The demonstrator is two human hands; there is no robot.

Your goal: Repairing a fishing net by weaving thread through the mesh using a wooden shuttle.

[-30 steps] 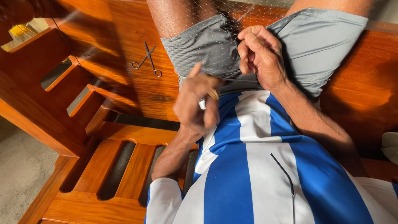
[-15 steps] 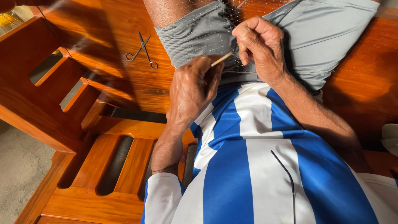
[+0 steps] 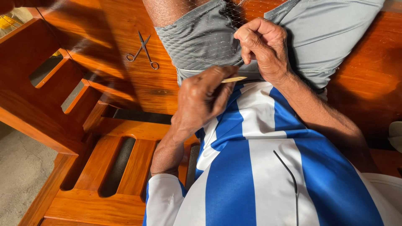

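Note:
My left hand (image 3: 202,97) is closed around a thin, pale wooden needle (image 3: 234,79) whose tip pokes out toward the right. My right hand (image 3: 263,46) pinches a fine, nearly clear mesh net (image 3: 209,37) that lies over my grey shorts (image 3: 331,37). The two hands sit close together above my lap, the needle tip just below the right hand's fingers. I wear a blue and white striped shirt (image 3: 259,175).
Small metal scissors (image 3: 144,51) lie open on the polished wooden bench (image 3: 104,42) to the left of my thigh. Wooden slatted armrests and frame (image 3: 83,167) fill the lower left. Grey concrete floor (image 3: 21,167) shows at the far left.
The left hand has moved up and right with the needle toward the right hand. The right hand keeps pinching the net. The view has shifted slightly.

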